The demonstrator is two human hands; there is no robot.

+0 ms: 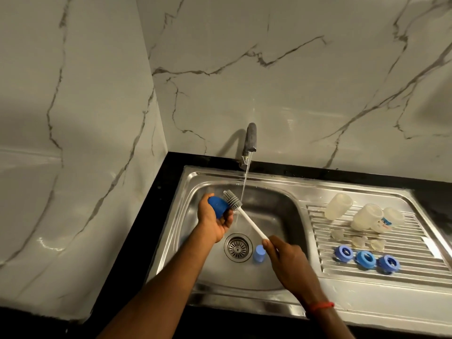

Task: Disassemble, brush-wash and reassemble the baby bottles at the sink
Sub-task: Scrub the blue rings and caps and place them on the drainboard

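My left hand (212, 217) grips a dark blue bottle cap (218, 206) over the sink basin (274, 209). My right hand (283, 258) holds the white handle of a bottle brush (249, 220); its grey bristle head (231, 197) lies against the cap's open side, just left of the running water (245, 182). A light blue cap (258, 253) lies in the basin beside the drain (237, 247). On the drainboard (415, 245) rest three clear bottle bodies (338, 206), (367, 216), (393, 215), three clear nipples (359, 241) and three blue collar rings (365, 259).
The tap (250, 140) stands at the back of the sink against a marble wall, with water flowing. A black countertop (161, 182) borders the sink on the left and behind. A marble side wall rises at the left.
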